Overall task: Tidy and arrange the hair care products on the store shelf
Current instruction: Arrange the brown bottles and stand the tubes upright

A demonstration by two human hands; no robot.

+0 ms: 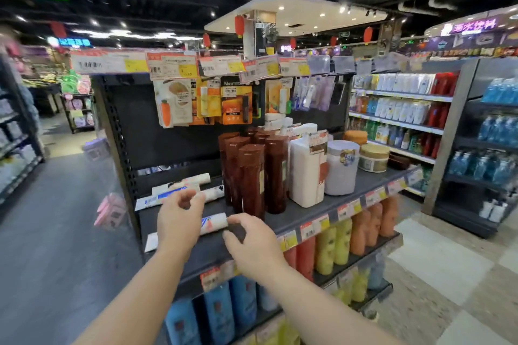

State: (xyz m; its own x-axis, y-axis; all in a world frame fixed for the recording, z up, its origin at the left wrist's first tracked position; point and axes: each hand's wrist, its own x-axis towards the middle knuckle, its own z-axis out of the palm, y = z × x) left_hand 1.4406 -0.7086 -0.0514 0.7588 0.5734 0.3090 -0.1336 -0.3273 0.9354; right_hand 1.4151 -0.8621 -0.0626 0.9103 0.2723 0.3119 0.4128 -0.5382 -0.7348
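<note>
My left hand (179,217) hovers over the left part of the dark shelf board (297,214), fingers loosely curled, nothing visible in them. My right hand (252,244) is at the shelf's front edge, also curled, with only a dark shadowy gap between thumb and fingers. A white tube (214,223) lies flat between the two hands. More white tubes (182,183) lie further back. Just behind my right hand stands a cluster of tall brown bottles (248,173), then a white pump bottle (307,173) and a pale jar (340,169).
Carded packets (207,101) hang above the shelf under a row of price tags. Red, yellow and orange bottles (342,244) fill the shelf below, blue bottles (218,308) lower still. A gold-lidded jar (374,158) sits at the right end. Other racks (476,134) stand beyond the aisle.
</note>
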